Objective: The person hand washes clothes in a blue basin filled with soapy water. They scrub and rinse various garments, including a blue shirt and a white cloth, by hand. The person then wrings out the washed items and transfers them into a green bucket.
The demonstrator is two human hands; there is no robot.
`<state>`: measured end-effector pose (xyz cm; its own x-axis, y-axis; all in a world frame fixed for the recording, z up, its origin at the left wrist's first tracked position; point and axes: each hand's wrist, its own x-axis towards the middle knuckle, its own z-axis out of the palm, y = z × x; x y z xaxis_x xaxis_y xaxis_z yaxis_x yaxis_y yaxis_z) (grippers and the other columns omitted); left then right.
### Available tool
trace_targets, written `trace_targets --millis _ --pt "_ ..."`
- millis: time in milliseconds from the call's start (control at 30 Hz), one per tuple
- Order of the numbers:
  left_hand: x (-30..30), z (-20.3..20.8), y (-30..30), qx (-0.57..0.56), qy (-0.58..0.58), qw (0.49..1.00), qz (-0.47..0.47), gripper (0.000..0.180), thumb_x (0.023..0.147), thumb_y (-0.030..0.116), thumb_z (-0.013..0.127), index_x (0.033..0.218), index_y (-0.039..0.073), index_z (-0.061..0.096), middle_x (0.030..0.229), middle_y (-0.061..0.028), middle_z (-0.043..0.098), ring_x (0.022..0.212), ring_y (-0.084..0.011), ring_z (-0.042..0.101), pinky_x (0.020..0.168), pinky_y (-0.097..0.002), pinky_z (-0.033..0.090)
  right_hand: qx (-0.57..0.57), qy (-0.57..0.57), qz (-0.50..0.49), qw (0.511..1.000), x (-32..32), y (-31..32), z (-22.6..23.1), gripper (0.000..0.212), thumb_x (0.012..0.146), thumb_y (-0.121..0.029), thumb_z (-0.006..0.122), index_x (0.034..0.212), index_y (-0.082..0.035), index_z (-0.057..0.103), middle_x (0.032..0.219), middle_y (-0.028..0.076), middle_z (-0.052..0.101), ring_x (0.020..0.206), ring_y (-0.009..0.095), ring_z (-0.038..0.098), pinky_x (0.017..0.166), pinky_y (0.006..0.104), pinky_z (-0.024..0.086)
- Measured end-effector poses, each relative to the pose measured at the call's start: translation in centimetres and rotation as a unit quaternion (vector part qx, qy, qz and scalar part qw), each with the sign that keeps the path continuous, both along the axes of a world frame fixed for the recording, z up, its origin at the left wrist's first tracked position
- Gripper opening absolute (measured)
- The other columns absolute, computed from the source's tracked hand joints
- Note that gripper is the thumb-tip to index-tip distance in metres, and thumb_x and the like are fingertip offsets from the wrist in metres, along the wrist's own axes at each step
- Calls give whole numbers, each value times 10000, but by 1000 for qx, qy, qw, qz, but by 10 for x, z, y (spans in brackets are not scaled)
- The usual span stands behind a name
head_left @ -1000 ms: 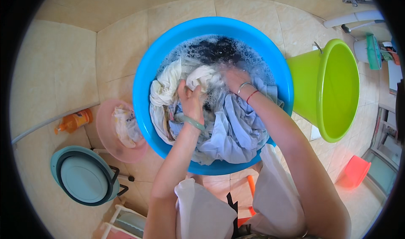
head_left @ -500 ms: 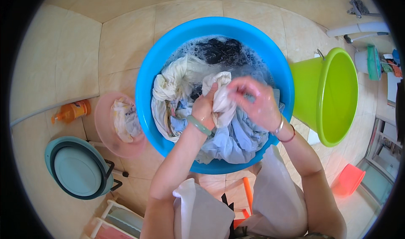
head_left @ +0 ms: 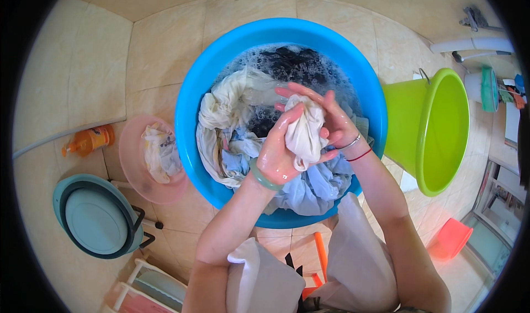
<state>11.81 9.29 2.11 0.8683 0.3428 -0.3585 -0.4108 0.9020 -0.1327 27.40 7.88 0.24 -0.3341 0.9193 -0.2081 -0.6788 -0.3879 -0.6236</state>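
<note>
A bunched wet white cloth (head_left: pixel 305 128) is held between my two hands above a big blue basin (head_left: pixel 189 147). My left hand (head_left: pixel 277 155), with a green bangle at its wrist, cups the cloth from the left. From the right, my right hand (head_left: pixel 343 126) curves round it, some fingers stretched over its far side. Below them, sudsy water covers a dark garment (head_left: pixel 287 62) at the far side of the basin. A twisted off-white cloth (head_left: pixel 221 106) lies along the basin's left side, and light blue clothing (head_left: pixel 309 194) is heaped near its front.
Right of the basin, a lime green bucket (head_left: pixel 406 125) lies tipped. To the left are a pink basin (head_left: pixel 132 175) with cloth in it, an orange pump bottle (head_left: pixel 91 140) and stacked grey-green basins (head_left: pixel 96 222). A coral red container (head_left: pixel 451 237) sits at the lower right.
My right hand has come in closer around the white cloth, and its fingers have spread along it. The cloth is now gathered into a rounder bundle between both palms.
</note>
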Motion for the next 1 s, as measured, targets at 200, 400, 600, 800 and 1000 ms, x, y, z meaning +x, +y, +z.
trace_targets --millis 200,400,600,800,1000 --pt "13 7 -10 -90 -240 967 4 576 969 518 440 1259 24 487 946 -141 593 925 -271 590 654 -365 527 60 209 1 976 -11 -3 6 548 891 -462 617 1320 -157 466 1455 215 325 1324 416 380 1032 559 394" --pt "0 27 -9 4 -132 989 -73 425 963 370 544 1214 35 476 812 -34 466 616 -72 399 398 -165 298 -7 67 -9 998 -2 7 39 362 868 -31 557 1225 -77 518 1121 171 582 933 294 643 771 359 542" --pt "1 31 -4 130 75 968 -200 200 945 265 576 925 68 546 683 24 456 497 -36 370 384 -179 243 -29 -74 -10 997 -9 12 67 453 933 -253 625 1319 -41 520 804 33 576 647 62 507 573 200 442" --pt "5 31 -5 318 234 902 -173 155 838 169 651 793 82 532 658 20 507 514 -57 465 408 -208 294 -6 -179 -12 984 -13 12 65 399 972 -378 546 934 1 662 652 -8 499 572 64 463 489 203 378" --pt "9 21 -14 554 355 746 -100 182 803 120 670 942 16 615 799 -39 642 741 -144 618 655 -287 478 -76 -185 -59 978 -19 12 78 523 974 -451 512 623 -67 454 538 1 407 458 89 385 405 243 307"
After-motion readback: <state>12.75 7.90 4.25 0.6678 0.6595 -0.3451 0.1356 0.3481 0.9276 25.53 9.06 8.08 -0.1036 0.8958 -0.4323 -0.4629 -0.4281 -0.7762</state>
